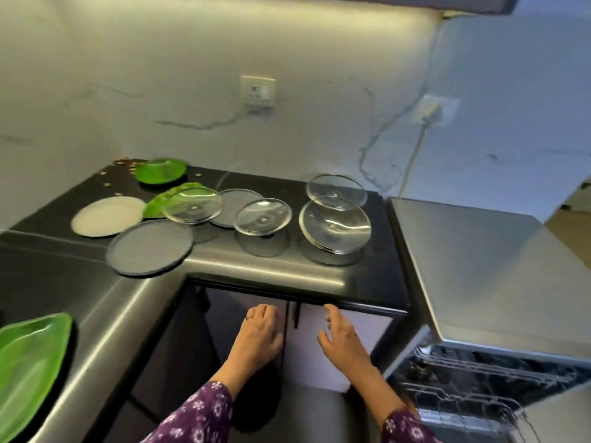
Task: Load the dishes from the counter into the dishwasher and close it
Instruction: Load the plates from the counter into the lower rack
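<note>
Several dishes lie on the dark counter [256,273]: glass lids [334,226] [335,189] [263,216] [192,205], a dark grey plate [150,247], a second grey plate [238,206], a white plate [108,216] and green leaf-shaped plates [160,170] [30,372]. The dishwasher [479,388] stands open at the lower right, its wire racks showing. My left hand [257,335] and my right hand [340,338] hover below the counter's front edge, both empty with fingers apart.
The dishwasher's steel top [479,266] sits to the right of the counter. Cabinet doors [319,346] are right behind my hands. Crumbs are scattered at the counter's back left. A wall socket [258,91] and a plugged cable [415,155] are on the marble backsplash.
</note>
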{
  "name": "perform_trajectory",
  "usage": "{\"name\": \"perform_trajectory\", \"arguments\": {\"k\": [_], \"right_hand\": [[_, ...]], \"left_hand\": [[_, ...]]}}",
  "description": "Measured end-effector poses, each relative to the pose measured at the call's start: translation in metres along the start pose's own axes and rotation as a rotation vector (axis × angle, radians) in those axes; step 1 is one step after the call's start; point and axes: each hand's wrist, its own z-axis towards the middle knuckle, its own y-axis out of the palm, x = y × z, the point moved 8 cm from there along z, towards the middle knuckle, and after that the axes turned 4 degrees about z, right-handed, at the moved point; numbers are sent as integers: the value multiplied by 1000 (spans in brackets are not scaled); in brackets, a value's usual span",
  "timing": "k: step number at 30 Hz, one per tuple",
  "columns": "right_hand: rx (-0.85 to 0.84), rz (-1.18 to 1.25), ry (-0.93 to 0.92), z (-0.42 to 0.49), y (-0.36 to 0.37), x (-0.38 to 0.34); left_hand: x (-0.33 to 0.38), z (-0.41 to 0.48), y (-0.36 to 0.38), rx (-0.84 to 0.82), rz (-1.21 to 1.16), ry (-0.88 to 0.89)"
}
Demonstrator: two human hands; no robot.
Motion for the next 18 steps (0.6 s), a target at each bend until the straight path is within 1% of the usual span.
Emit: {"name": "perform_trajectory", "arguments": {"k": [7, 12, 18], "right_hand": [[-61, 10, -208, 98, 57, -143], [-116, 95, -216, 162, 105, -219], [-167, 84, -238, 226, 151, -282]], "left_hand": [[-146, 8, -77, 68, 76, -150], [-242, 6, -105, 110, 83, -289], [-304, 17, -112, 145, 67, -374]]}}
